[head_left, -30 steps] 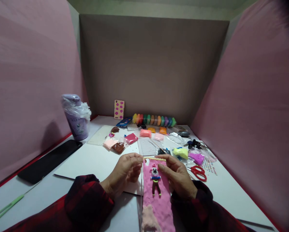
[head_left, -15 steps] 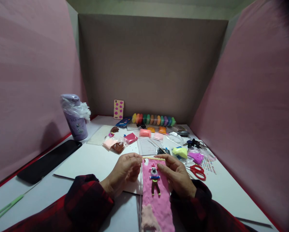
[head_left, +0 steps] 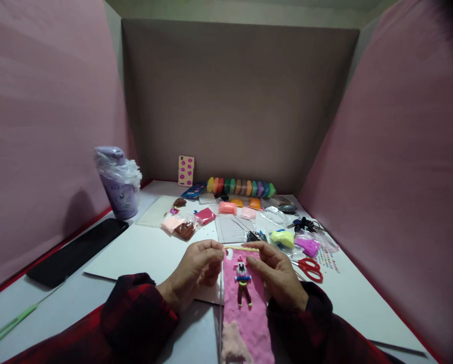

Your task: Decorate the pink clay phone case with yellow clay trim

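A long pink clay-covered panel [head_left: 249,323] stands tilted towards me, with a small clay figure [head_left: 243,285] on it that has a white face, blue top and brown legs. A thin pale yellow strip [head_left: 241,248] runs along its top edge. My left hand [head_left: 196,268] pinches the top left corner, by the left end of the strip. My right hand [head_left: 277,273] grips the upper right edge, its thumb on the pink surface and its index finger over the top. A peach patch [head_left: 234,341] covers the lower left of the panel.
Red-handled scissors [head_left: 310,269] lie right of my right hand. Bagged clay, a yellow lump [head_left: 282,238] among it, spreads across the white board [head_left: 131,258]. A black phone [head_left: 78,250], a green tool [head_left: 12,326] and a purple bottle [head_left: 120,189] are at left.
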`<state>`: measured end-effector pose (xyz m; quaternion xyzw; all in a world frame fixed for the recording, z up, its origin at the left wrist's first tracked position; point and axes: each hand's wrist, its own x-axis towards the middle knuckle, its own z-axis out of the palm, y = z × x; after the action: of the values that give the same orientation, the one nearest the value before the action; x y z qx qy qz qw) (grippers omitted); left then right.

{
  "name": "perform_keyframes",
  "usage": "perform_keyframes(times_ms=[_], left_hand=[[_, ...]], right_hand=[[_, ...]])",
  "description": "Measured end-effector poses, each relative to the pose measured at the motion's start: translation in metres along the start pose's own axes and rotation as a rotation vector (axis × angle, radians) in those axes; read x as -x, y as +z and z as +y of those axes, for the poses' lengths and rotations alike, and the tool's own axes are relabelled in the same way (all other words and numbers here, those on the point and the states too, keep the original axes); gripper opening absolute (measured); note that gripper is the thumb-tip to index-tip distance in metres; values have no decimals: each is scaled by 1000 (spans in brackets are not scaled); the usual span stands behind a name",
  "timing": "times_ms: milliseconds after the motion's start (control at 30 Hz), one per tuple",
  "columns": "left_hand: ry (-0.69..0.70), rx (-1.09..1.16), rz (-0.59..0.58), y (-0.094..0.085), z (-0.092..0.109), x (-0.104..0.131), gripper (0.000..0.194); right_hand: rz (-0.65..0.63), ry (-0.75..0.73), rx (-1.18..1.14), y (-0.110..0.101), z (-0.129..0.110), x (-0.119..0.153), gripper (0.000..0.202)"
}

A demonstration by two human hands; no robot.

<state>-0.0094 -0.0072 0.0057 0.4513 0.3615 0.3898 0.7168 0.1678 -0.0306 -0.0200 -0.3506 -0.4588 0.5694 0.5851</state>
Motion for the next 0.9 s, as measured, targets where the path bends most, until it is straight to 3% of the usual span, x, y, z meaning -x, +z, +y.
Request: perform_keyframes(times_ms=[400,633,900], left_hand=[[-2,34,-31,-2,-3,-1,10],[-14,5,-10,1,-2,-1,20],[-17,16,-20,0,-3,-3,12]], right_hand=[[12,1,7,0,1,0,32],[-28,19,-32,-3,4,-1,28],[-21,31,-7,-2,2,0,30]])
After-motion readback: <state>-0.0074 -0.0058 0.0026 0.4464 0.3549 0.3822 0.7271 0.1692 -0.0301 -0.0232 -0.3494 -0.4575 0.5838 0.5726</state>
